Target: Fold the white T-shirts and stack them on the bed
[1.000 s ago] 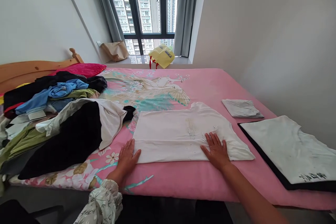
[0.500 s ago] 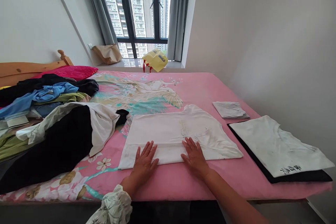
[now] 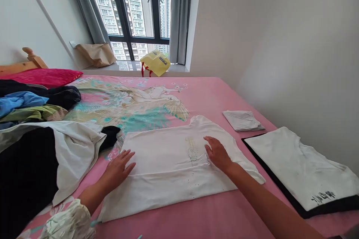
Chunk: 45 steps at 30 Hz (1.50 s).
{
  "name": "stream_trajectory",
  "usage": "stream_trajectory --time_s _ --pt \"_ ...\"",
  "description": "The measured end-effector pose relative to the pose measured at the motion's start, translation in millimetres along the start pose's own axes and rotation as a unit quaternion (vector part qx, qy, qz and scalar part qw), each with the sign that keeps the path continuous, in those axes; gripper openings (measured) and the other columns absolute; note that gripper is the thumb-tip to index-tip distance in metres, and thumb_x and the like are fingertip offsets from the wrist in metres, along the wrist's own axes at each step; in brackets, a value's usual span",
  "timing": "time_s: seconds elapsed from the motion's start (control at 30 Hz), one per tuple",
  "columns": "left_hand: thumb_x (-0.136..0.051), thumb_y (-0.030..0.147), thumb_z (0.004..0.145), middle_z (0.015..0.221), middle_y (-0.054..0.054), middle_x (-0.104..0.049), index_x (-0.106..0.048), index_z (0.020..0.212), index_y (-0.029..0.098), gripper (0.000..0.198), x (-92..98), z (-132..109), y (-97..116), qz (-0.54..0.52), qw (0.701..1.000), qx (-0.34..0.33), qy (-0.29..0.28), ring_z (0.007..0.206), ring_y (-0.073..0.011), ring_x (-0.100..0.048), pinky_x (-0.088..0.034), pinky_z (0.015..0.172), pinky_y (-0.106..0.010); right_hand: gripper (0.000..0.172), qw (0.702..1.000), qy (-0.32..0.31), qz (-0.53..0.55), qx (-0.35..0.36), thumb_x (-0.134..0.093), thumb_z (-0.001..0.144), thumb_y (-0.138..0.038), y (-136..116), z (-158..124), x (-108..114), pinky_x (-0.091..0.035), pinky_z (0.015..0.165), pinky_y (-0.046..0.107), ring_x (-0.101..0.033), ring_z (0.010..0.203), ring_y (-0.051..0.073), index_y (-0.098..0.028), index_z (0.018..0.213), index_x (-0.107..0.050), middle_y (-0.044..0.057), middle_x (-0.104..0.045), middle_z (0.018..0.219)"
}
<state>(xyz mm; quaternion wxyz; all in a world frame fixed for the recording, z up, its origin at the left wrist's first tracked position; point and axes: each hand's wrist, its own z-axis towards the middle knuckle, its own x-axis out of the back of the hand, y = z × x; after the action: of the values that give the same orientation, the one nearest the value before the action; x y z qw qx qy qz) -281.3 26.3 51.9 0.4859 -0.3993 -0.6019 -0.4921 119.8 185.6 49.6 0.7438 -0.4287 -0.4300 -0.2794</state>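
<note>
A white T-shirt point(image 3: 168, 153) with small faint print lies on the bed, a folded strip running along its near side. My left hand point(image 3: 119, 168) is at the shirt's left end, fingers extended and palm down, holding nothing. Over the printed part and toward the right end is my right hand point(image 3: 218, 154), its fingers slightly bent and apart with nothing gripped. I cannot tell whether either hand touches the cloth.
To the right, a folded white shirt point(image 3: 297, 164) with black lettering rests on black cloth point(image 3: 301, 213). Behind it lies a small folded pale garment point(image 3: 243, 120). Loose clothes, including a black-and-white garment point(image 3: 75, 153), heap on the left. A yellow bag point(image 3: 156, 62) sits by the window.
My hands have moved apart: the left toward the shirt's left end, the right up and rightward. The near strip of the shirt looks wider. My view has turned slightly right.
</note>
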Motion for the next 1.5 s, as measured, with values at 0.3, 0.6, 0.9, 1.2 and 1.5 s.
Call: stream_trajectory --time_s 0.3,0.6,0.9,1.2,1.5 --pt "-0.042 0.050 0.076 0.136 -0.015 -0.044 -0.039 0.134 0.007 0.072 -33.0 114 -55 -0.108 0.965 0.192 0.140 0.125 -0.0263 -0.041 -0.030 0.107 -0.037 0.053 0.986 -0.029 -0.016 -0.166 -0.043 0.082 -0.033 89 137 -24 -0.036 0.099 0.036 -0.045 0.120 0.025 -0.009 0.130 -0.044 0.015 -0.049 0.132" --pt "-0.049 0.040 0.070 0.119 -0.011 -0.056 -0.049 0.127 0.013 0.064 -48.4 135 -71 -0.100 0.973 0.114 0.175 0.115 -0.0259 -0.045 -0.029 0.106 -0.038 0.043 0.933 -0.293 0.041 -0.203 -0.064 0.063 -0.038 134 223 -43 -0.045 0.061 0.033 -0.060 0.068 0.021 -0.009 0.096 -0.065 0.015 -0.066 0.088" --pt "-0.058 0.028 0.049 0.081 -0.004 -0.061 -0.062 0.104 0.018 0.056 -9.3 166 -65 -0.229 0.958 0.170 -0.007 0.082 -0.0255 -0.059 -0.048 0.072 -0.034 0.028 0.920 -0.247 0.120 -0.279 -0.066 0.052 -0.021 88 215 -21 -0.042 0.052 0.027 -0.056 0.058 0.017 -0.014 0.079 -0.062 0.003 -0.060 0.065" --pt "-0.062 0.041 0.062 0.072 0.000 -0.062 -0.066 0.070 0.019 0.024 51.0 93 -54 -0.239 0.970 0.029 0.024 0.072 -0.0165 -0.056 -0.043 0.068 -0.025 0.021 0.969 -0.119 0.183 -0.116 -0.062 0.069 -0.038 58 111 69 -0.036 0.053 0.021 -0.046 0.058 0.009 -0.020 0.075 -0.055 -0.001 -0.053 0.065" --pt "-0.051 0.018 0.080 0.094 -0.004 -0.065 -0.072 0.091 0.032 0.028 1.8 -26 -54 -0.035 0.982 -0.139 0.123 0.091 -0.0171 -0.056 -0.041 0.089 -0.035 0.016 0.978 -0.088 0.177 -0.062 -0.064 0.063 -0.036 81 -39 39 -0.046 0.072 0.032 -0.059 0.085 0.023 -0.025 0.066 -0.052 0.008 -0.065 0.094"
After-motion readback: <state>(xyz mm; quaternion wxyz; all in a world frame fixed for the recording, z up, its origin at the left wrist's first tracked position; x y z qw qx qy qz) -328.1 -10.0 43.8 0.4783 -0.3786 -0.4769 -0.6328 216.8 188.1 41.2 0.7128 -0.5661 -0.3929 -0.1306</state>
